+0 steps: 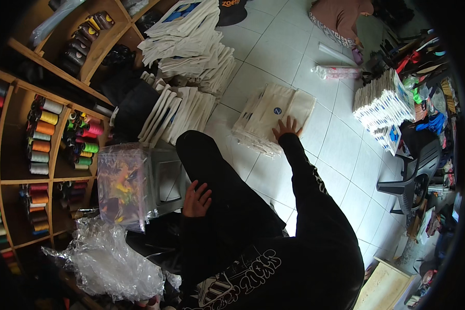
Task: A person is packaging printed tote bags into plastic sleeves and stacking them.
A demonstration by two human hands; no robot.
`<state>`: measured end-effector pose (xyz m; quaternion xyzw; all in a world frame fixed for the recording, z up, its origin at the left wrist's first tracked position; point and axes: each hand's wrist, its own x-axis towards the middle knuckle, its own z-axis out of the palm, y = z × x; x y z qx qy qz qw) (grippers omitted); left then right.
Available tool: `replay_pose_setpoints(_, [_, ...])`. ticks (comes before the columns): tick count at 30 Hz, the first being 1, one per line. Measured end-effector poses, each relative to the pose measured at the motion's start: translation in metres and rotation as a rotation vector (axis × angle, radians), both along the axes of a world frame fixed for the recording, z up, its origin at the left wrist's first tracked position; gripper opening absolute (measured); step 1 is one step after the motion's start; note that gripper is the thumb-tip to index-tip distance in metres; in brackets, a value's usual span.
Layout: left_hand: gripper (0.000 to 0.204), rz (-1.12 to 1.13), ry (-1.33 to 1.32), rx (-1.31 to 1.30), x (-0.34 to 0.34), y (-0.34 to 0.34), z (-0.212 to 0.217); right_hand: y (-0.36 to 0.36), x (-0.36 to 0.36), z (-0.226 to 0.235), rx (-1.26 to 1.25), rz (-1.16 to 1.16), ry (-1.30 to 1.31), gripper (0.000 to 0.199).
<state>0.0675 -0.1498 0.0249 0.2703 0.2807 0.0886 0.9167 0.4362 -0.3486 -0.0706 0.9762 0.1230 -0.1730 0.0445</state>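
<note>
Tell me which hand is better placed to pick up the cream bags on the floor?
Probably the right hand: it lies flat on the stack of cream bags. The left hand rests on the person's own dark trouser leg, away from it.

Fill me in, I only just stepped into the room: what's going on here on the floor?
A person in black sleeves leans over a tiled floor. Their right hand lies flat, fingers spread, on a pile of cream cloth bags. Their left hand rests open on their own dark trouser leg. More stacks of the same bags sit beyond, with shelves of thread spools and crumpled clear plastic at left.
</note>
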Motion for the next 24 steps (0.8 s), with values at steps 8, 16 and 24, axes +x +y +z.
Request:
replay_pose_setpoints(8, [0.046, 0.041, 0.084, -0.025, -0.012, 0.001, -0.003, -0.010, 0.000, -0.013, 0.081, -0.013, 0.085, 0.059])
replay_pose_setpoints(16, [0.055, 0.018, 0.088, 0.003, -0.009, 0.001, 0.001, -0.008, -0.009, -0.016, 0.072, 0.037, -0.080, 0.055])
replay_pose_setpoints(24, [0.043, 0.017, 0.124, 0.019, -0.016, -0.001, -0.002, -0.009, -0.019, -0.014, 0.031, 0.011, -0.096, 0.056])
